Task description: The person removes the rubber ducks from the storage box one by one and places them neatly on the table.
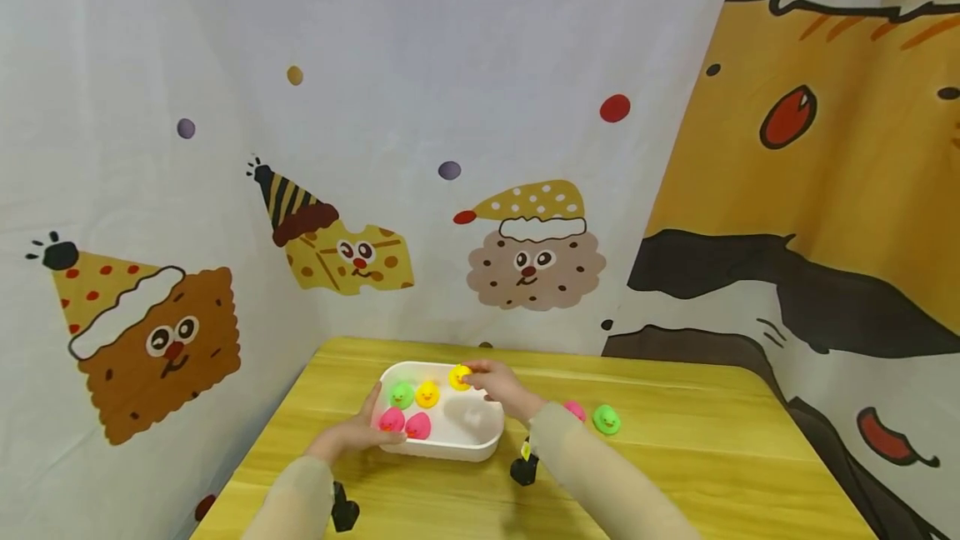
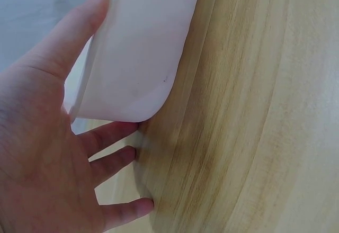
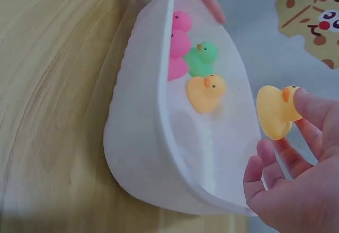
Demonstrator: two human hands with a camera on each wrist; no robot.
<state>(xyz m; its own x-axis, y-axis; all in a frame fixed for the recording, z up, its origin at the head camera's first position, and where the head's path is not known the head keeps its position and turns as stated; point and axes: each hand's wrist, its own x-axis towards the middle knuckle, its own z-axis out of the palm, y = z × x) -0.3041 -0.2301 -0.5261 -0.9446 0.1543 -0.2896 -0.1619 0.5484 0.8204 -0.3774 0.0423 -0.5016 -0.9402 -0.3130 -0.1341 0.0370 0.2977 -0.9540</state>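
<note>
yellow toy duck (image 3: 275, 111) pinched in the right hand (image 1: 498, 386) over the white tub's (image 1: 480, 440) far rim.
left hand (image 1: 352, 433), fingers straight, steadies the tub on the desk (image 1: 712, 440); 4 ducks sit inside. next, i judge, calls for lowering and releasing the duck.

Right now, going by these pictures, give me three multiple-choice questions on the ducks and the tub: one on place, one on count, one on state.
1. Where is the green duck outside the white tub?
A. on the table, to the tub's right
B. on the floor
C. on the tub's rim

2. How many ducks lie inside the tub?
A. one
B. four
C. seven

3. What is the right hand doing?
A. lying flat on the table
B. pinching a yellow duck over the tub
C. gripping the tub's rim

Answers: 1 A, the head view shows it on the wood. 2 B, two pink, one green, one yellow. 3 B, fingertips clasp it.
</note>
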